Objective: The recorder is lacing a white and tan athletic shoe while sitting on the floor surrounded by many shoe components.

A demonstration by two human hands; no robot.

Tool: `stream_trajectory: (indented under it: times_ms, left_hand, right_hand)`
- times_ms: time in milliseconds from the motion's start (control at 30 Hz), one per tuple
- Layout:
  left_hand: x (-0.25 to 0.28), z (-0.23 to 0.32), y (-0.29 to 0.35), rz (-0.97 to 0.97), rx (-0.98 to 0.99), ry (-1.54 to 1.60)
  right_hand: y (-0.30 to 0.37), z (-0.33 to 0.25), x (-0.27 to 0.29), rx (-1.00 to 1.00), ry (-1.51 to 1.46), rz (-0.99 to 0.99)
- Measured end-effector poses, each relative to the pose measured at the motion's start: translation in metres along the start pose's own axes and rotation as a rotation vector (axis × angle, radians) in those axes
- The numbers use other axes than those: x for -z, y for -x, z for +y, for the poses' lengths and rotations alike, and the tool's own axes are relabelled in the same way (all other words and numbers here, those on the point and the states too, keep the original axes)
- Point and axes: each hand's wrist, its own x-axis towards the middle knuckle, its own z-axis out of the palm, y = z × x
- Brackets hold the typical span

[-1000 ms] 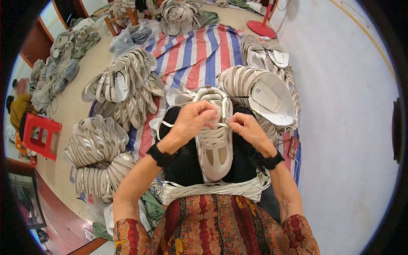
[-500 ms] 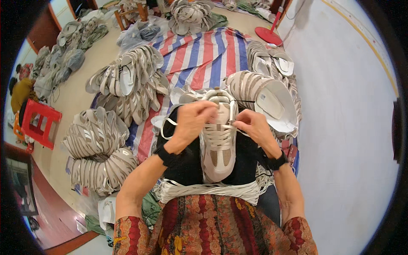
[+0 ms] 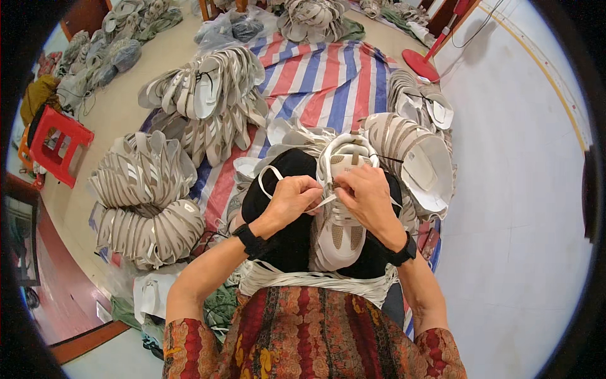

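Observation:
A beige and white shoe upper [image 3: 341,246], with tan mesh at the toe, rests on my black-clad lap, toe toward me. White lacing crosses its front. My left hand [image 3: 293,201] is closed in a pinch on a white shoelace [image 3: 270,180], which loops up beside it; a short stretch shows between the hands. My right hand [image 3: 367,194] reaches over the upper, fingers pinched together at the eyelet edge nearest my left hand. What those fingertips hold is hidden. A bundle of white laces [image 3: 372,287] lies across my lap at the waist.
Strung stacks of shoe uppers [image 3: 148,174] stand at the left, with another stack [image 3: 410,158] close on the right. A striped plastic sheet [image 3: 315,79] covers the floor ahead. Farther out are a red stool [image 3: 60,142] and a round red stand base [image 3: 420,65]; a white wall [image 3: 511,208] runs along the right.
My right hand has moved left across the upper to the eyelets on its left side. My left hand has come down slightly beside it. The view has shifted a little.

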Motion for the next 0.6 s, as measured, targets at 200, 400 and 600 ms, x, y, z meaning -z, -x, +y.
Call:
stream_trajectory:
  times_ms: [200,400,600]
  left_hand:
    - [0.003,0.005,-0.003,-0.091,-0.026,-0.224]
    - [0.006,0.013,-0.008,-0.178,0.011,-0.215]
    - [0.000,0.002,-0.012,0.058,-0.517,-0.962]
  right_hand:
    - [0.000,-0.002,-0.002,0.028,0.057,-0.019]
    - [0.000,-0.003,-0.001,0.044,0.050,-0.026]
    - [0.001,-0.002,-0.001,0.084,0.058,-0.056]
